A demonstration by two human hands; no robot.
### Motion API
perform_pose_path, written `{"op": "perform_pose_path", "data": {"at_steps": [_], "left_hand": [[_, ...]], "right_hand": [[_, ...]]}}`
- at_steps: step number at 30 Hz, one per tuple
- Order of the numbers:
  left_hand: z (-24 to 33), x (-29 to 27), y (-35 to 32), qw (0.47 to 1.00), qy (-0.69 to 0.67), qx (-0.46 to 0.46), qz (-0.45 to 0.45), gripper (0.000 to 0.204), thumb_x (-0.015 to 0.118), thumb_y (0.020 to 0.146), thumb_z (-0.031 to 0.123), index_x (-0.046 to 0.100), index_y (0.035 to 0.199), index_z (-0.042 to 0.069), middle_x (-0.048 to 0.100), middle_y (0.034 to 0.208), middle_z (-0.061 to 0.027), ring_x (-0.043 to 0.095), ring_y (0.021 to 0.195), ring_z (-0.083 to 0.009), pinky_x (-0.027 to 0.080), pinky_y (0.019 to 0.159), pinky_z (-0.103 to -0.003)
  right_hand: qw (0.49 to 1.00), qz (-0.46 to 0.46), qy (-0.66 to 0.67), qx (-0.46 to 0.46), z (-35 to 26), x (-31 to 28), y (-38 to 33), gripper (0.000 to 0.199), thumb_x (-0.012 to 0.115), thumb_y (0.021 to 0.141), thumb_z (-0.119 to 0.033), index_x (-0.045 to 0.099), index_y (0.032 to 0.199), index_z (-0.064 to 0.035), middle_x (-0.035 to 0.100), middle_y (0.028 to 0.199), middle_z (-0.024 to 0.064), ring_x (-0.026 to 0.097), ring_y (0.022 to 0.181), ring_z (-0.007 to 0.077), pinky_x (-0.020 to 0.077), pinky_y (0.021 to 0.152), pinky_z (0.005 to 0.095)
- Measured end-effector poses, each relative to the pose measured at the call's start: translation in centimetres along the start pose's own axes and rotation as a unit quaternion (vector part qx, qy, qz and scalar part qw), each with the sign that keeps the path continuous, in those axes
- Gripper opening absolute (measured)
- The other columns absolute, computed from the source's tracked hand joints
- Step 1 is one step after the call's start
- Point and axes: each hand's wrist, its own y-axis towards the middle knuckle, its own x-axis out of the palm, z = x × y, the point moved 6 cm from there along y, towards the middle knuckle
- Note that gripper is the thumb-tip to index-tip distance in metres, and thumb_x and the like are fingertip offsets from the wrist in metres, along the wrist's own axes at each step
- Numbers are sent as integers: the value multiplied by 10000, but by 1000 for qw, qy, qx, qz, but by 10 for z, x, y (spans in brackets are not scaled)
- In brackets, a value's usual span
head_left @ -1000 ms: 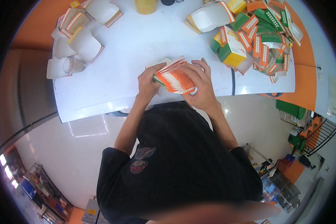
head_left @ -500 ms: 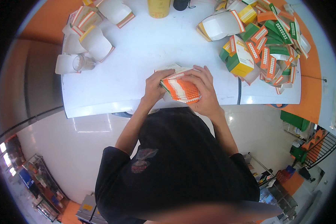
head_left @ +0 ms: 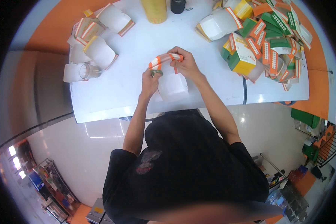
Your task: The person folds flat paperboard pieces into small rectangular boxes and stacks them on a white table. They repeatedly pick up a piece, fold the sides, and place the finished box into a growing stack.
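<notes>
Both hands hold a paper food carton with orange, white and green edges and a white panel point(head_left: 174, 87) facing up, over the near middle of the table. My left hand point(head_left: 149, 83) pinches its left corner, by a green flap. Closed on the upper right corner is my right hand point(head_left: 186, 64), its thumb and fingers at the orange-and-white rim. The rim bows in an arc between the hands. Whether this is one carton or several nested together I cannot tell.
A heap of orange, green and yellow cartons point(head_left: 274, 48) covers the table's right side. Opened cartons point(head_left: 100, 52) lie at the left, beside a clear glass point(head_left: 85, 71). A yellow container point(head_left: 155, 11) and a black cylindrical object point(head_left: 178, 6) stand at the back.
The stack of nested cartons, held with its orange-striped side up, has given way to a white panel and a bowed rim. My hands have moved slightly up the table, the right one leftward.
</notes>
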Motion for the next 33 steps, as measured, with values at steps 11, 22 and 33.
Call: {"op": "perform_pose_path", "data": {"at_steps": [11, 22, 33], "left_hand": [[47, -21, -6, 976, -63, 62, 200, 404, 480, 1051, 285, 700, 1005, -51, 683, 831, -199, 639, 820, -213, 500, 808, -382], [24, -10, 5, 978, -117, 129, 112, 388, 484, 1055, 307, 685, 1080, -24, 695, 966, -195, 635, 893, -210, 501, 853, -384], [-135, -159, 100, 732, -188, -298, 583, 1247, 887, 711, 487, 163, 1570, -55, 271, 1559, -262, 338, 1413, -416, 325, 1183, -523]], "right_hand": [[977, 150, -148, 28, 38, 24, -15, 313, 650, 1007, -240, 613, 827, 13, 543, 652, 28, 477, 638, 88, 421, 570, 306], [972, 216, -95, 17, 53, -5, -43, 363, 457, 1049, -214, 657, 867, 28, 585, 745, 31, 544, 744, 120, 457, 661, 299], [992, 120, -49, -1, 51, -54, -56, 702, 467, 1012, -521, 471, 1443, 34, 503, 1461, 195, 486, 1347, 301, 390, 1109, 424]]}}
